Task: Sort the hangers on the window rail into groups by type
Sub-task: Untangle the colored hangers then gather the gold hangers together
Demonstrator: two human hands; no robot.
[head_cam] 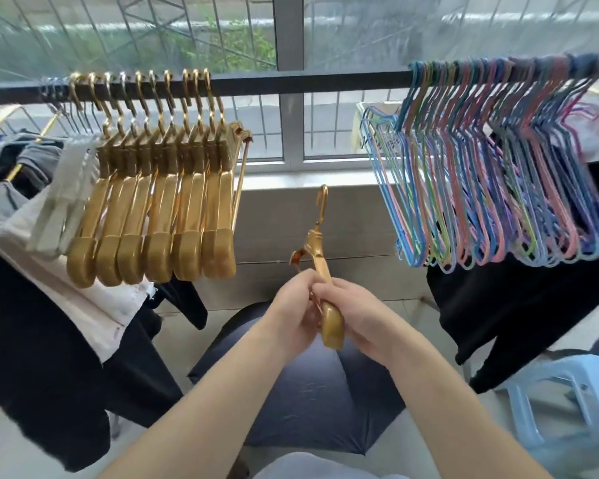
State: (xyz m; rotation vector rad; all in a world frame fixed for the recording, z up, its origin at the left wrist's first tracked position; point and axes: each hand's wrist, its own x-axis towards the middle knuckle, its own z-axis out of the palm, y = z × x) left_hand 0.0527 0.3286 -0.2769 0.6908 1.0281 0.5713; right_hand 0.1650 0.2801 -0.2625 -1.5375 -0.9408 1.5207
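Head view: one gold hanger [320, 267] held off the window rail [291, 83], below its bare middle stretch, hook up. Both grips closed on its lower arm: left hand [293, 305] wrapped round from one side, right hand [350, 312] clasping the thick end; probably kept low for a look-over or a turn before hanging. Left along the rail, gold hangers [159, 202] bunched tight, about ten hooks counted, same type as the held one, so likely its destination. Further left, a few thin wire hangers [66, 108], blurred, count unclear. Right along the rail, coloured wire hangers [498, 174] packed close, dozens, too dense to count. Sorting apparently near done.
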